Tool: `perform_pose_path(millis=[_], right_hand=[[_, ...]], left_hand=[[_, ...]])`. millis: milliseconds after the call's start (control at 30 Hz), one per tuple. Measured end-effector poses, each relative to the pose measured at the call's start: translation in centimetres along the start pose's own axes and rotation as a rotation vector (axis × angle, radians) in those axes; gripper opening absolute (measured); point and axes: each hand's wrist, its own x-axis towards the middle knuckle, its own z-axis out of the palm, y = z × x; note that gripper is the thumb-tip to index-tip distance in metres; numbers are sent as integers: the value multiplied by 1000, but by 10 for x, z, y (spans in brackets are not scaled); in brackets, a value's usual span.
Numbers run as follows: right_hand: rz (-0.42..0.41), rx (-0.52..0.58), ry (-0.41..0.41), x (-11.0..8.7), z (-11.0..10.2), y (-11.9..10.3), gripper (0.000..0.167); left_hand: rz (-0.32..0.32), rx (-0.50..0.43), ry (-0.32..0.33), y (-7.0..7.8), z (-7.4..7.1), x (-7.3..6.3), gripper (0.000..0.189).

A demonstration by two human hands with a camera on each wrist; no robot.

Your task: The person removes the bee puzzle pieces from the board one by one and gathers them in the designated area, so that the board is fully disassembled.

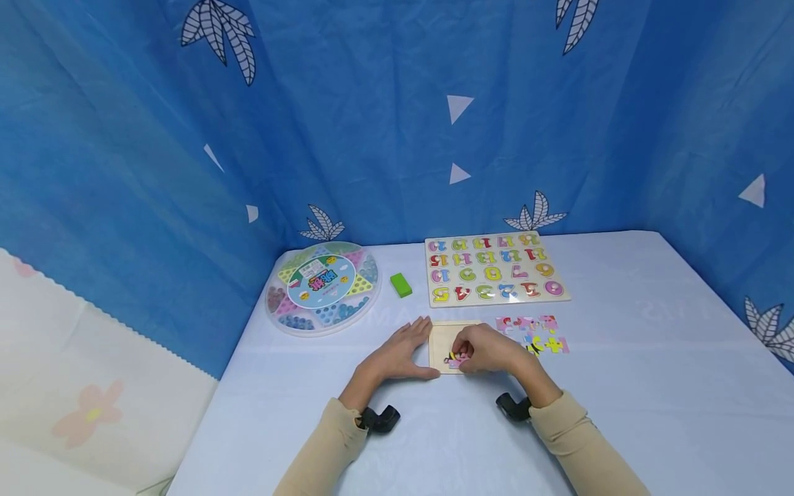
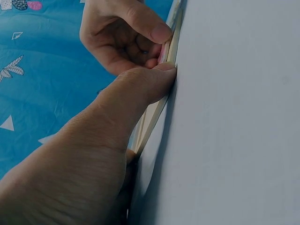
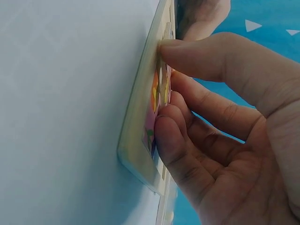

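Observation:
A square wooden puzzle tray [image 1: 440,344] lies on the table between both hands. My left hand [image 1: 403,350] rests against its left side with the fingers stretched out, and the thumb touches the front edge. Over the tray, my right hand [image 1: 490,350] pinches a small jigsaw piece [image 3: 165,89] between thumb and fingers; most of that piece is hidden. Beneath it, pink and yellow printed pieces [image 1: 455,359] show in the tray's front part. Several loose jigsaw pieces [image 1: 548,322] lie in rows just right of the tray.
Behind the tray stands a number board [image 1: 496,269] of colourful digits lying flat. A round board-game box [image 1: 322,286] is at the back left. Between them lies a green block [image 1: 400,284]. Blue cloth [image 1: 397,138] hangs behind the white-covered table [image 1: 651,386].

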Motion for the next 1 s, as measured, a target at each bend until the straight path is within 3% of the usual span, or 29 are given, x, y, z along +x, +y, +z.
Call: perform_pose_path(millis=[1000], right_hand=[[-2, -12, 39, -10, -15, 8, 19]], left_hand=[[-6, 7, -3, 0, 1, 1, 105]])
